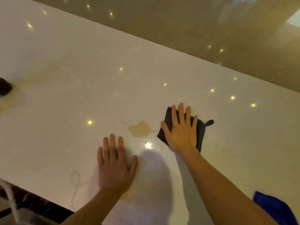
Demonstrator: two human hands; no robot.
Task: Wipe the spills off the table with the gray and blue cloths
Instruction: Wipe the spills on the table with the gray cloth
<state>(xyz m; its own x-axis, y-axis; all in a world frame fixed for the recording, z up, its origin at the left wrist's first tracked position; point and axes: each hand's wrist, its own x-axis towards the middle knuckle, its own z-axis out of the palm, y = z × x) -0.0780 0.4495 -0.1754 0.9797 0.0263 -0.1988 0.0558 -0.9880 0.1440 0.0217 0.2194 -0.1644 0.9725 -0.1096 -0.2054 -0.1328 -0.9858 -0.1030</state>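
Observation:
A folded gray cloth (200,132) lies flat on the glossy white table (81,62), with a small hanging loop at its right corner. My right hand (181,130) presses flat on the cloth, fingers spread. Just left of the cloth sits a tan puddle (140,128), and a few small drops (148,144) lie below it. My left hand (114,163) rests palm down on the bare table in front of the puddle, holding nothing. A blue cloth (274,208) lies at the lower right corner, partly cut off by the frame.
A faint yellowish smear (32,80) runs across the far left of the table, beside a dark object (4,86) at the frame's left edge. The table's near edge (40,195) crosses the lower left; a shiny floor (194,26) lies beyond the far edge.

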